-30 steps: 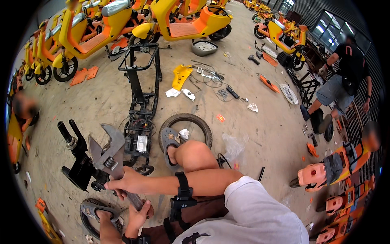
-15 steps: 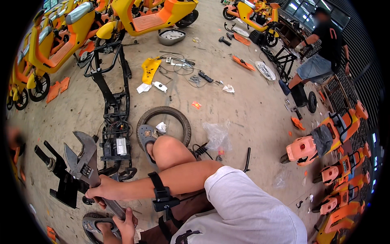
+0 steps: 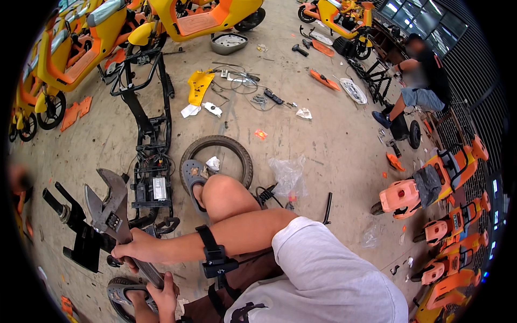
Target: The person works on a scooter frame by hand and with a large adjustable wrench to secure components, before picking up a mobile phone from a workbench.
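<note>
A large steel adjustable wrench (image 3: pixel 110 204) slants across the lower left, jaws upward. My right hand (image 3: pixel 129 250) grips its handle below the head, with the forearm crossing my bent knee. My left hand (image 3: pixel 164 293) is closed round the lower end of the handle. Just left of the wrench is a black steering fork assembly (image 3: pixel 75 237) with an upright threaded tube. Beyond my hands lies a stripped black scooter frame (image 3: pixel 159 188) with wiring. My gray clogged foot (image 3: pixel 194 177) rests by a loose tire (image 3: pixel 242 153); another tire is partly visible under my other foot.
Rows of yellow-orange scooters (image 3: pixel 183 21) stand at upper left, more (image 3: pixel 404 194) at right. A co-worker (image 3: pixel 431 81) in a black top bends over black frame parts at upper right. A yellow panel (image 3: pixel 199 86), cables, tools and a clear plastic bag (image 3: pixel 285 172) lie on the floor.
The view has swung, shifting most of the scene leftward since a second ago. The co-worker has bent lower toward the black frame parts. Both my hands still grip the wrench.
</note>
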`<control>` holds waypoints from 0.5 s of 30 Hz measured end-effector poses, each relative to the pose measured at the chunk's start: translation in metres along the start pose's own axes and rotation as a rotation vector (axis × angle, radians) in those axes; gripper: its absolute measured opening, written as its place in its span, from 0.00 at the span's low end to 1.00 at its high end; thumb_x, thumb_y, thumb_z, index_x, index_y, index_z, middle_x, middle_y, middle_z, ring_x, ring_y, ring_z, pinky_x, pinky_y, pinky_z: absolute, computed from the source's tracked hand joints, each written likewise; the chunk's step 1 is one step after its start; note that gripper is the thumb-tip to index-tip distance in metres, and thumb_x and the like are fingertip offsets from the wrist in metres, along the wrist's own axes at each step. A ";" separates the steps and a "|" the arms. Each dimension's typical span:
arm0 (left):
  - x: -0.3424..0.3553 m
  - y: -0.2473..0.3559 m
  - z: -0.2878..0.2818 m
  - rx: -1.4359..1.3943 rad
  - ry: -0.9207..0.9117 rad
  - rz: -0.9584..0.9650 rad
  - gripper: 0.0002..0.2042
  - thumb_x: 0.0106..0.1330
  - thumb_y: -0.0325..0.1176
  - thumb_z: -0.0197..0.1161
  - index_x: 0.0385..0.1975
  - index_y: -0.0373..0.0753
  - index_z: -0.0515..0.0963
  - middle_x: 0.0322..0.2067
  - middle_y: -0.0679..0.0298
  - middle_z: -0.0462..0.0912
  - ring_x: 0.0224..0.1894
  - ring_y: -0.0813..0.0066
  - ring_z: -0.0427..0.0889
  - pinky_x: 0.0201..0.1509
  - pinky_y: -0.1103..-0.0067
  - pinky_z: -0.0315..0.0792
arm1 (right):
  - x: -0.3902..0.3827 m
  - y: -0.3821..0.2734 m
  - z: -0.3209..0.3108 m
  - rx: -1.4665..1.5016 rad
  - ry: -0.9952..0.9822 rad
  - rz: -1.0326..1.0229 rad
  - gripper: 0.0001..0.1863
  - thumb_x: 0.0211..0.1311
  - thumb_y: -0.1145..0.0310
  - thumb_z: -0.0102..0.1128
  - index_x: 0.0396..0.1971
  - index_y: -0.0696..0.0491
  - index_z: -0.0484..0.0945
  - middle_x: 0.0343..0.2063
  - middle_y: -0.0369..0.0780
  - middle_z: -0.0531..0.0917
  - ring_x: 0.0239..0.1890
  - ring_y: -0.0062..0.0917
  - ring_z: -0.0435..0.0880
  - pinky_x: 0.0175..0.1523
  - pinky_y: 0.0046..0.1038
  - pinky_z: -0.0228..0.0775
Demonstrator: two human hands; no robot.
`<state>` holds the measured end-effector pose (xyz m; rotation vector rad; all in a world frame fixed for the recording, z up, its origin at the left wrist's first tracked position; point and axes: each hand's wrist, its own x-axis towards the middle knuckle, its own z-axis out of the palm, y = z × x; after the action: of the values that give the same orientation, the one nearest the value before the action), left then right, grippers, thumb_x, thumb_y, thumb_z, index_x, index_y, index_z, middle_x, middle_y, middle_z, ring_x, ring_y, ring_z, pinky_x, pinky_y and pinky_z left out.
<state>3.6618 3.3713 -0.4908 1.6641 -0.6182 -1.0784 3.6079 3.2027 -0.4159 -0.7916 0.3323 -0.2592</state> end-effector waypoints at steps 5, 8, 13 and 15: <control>-0.001 -0.002 0.000 -0.016 0.026 -0.021 0.17 0.65 0.36 0.60 0.18 0.33 0.67 0.07 0.69 0.63 0.07 0.83 0.62 0.10 0.83 0.57 | 0.003 0.004 -0.001 -0.001 0.017 0.011 0.13 0.54 0.63 0.56 0.20 0.58 0.72 0.12 0.39 0.74 0.13 0.23 0.74 0.21 0.25 0.66; -0.001 0.000 -0.001 -0.017 0.017 -0.022 0.17 0.65 0.36 0.60 0.18 0.33 0.67 0.07 0.69 0.63 0.06 0.83 0.62 0.09 0.83 0.57 | 0.001 0.001 -0.001 0.005 0.026 0.019 0.13 0.54 0.63 0.56 0.20 0.58 0.72 0.12 0.39 0.74 0.13 0.24 0.74 0.21 0.25 0.65; -0.001 0.001 0.000 -0.010 0.014 -0.021 0.17 0.65 0.36 0.60 0.18 0.33 0.67 0.07 0.70 0.63 0.06 0.83 0.61 0.09 0.83 0.57 | 0.003 0.005 -0.002 0.019 0.034 0.021 0.12 0.54 0.63 0.56 0.21 0.58 0.72 0.12 0.39 0.74 0.13 0.24 0.74 0.22 0.26 0.64; -0.002 0.002 -0.001 -0.008 -0.002 -0.024 0.17 0.65 0.35 0.60 0.18 0.33 0.67 0.07 0.70 0.62 0.06 0.84 0.61 0.09 0.83 0.56 | 0.004 0.008 -0.002 0.029 0.040 0.032 0.12 0.54 0.63 0.56 0.22 0.57 0.72 0.13 0.39 0.74 0.13 0.24 0.74 0.22 0.26 0.64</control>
<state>3.6623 3.3725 -0.4882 1.6672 -0.5956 -1.0991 3.6122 3.2055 -0.4239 -0.7523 0.3777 -0.2499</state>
